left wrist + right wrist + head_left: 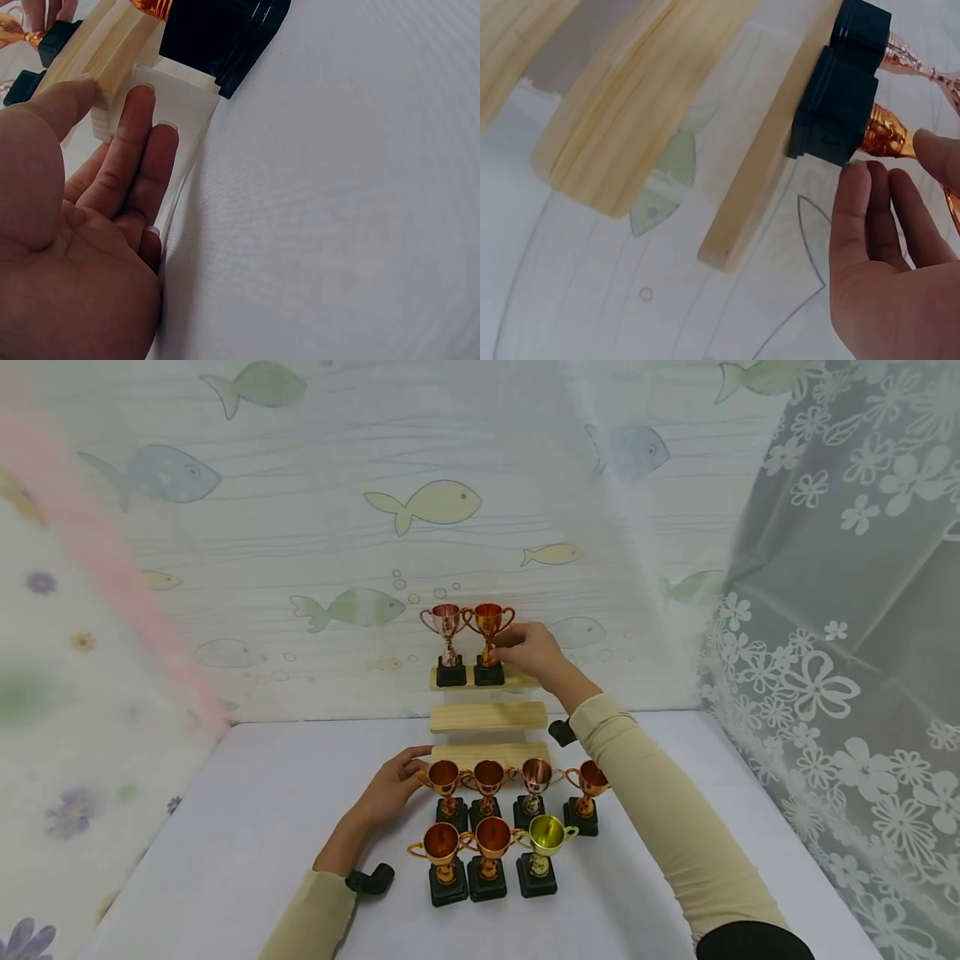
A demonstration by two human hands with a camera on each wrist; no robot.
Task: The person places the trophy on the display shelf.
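A three-step wooden stand rises at the back of the white table. On its top step [519, 680] stand a rose trophy [448, 643] and an orange trophy [488, 642], each on a black base. My right hand [527, 649] pinches the orange trophy's stem [889, 133] between thumb and fingers, just above its base [831, 112]. My left hand [390, 789] lies with straight fingers [142, 142] against the left end of the lowest step [184, 101]. In front of that step [480, 751], several copper and orange trophies [488, 777] stand in two rows, with a yellow-green one [546, 837] at the front right.
The middle step [487, 717] is bare. A fish-print backdrop [427, 502] hangs close behind the stand. A flowered lace curtain [840, 677] closes the right side and a pale flowered cloth [67, 693] the left. White tabletop [247, 827] lies to both sides of the trophies.
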